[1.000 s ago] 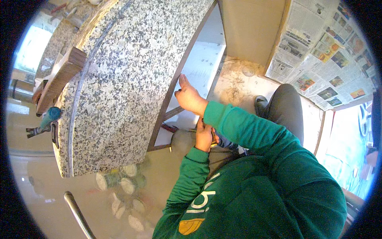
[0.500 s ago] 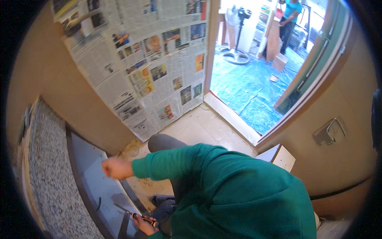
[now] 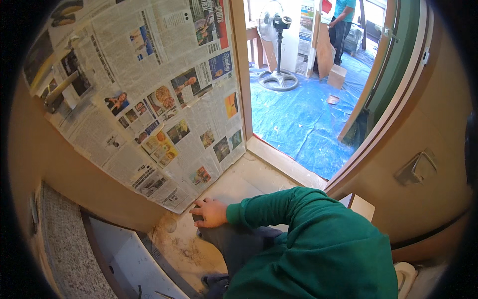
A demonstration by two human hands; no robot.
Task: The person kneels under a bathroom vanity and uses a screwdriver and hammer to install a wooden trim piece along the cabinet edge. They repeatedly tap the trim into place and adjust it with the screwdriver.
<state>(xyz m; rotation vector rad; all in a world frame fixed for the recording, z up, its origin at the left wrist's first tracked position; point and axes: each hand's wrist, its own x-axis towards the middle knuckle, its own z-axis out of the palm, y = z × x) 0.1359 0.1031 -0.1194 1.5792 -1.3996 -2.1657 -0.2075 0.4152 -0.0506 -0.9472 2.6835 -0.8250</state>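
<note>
My right hand [image 3: 211,213] lies over my bent knee in grey trousers [image 3: 234,241], its fingers spread and nothing in them. The green sleeve [image 3: 279,209] runs back from it toward the lower right. My left hand is out of view below the lower edge. At that edge shows the thin metal tip of a screwdriver [image 3: 163,294], over a pale cabinet panel [image 3: 129,256]. A short dark curved piece [image 3: 140,291] is beside the tip. Dark edging borders the panel, and a speckled stone slab [image 3: 69,244] runs along its left.
Newspaper sheets [image 3: 164,99] cover the door ahead. Beyond the doorway, blue plastic sheeting [image 3: 298,124] covers the floor, with a pedestal fan [image 3: 278,55] and a person in a teal shirt [image 3: 343,12] beside a wooden board [image 3: 324,50]. A white box [image 3: 361,207] stands at right.
My right hand has moved from above the cabinet panel to my knee, its fingers now spread. My left hand, which held the screwdriver, has left the view. The view has shifted.
</note>
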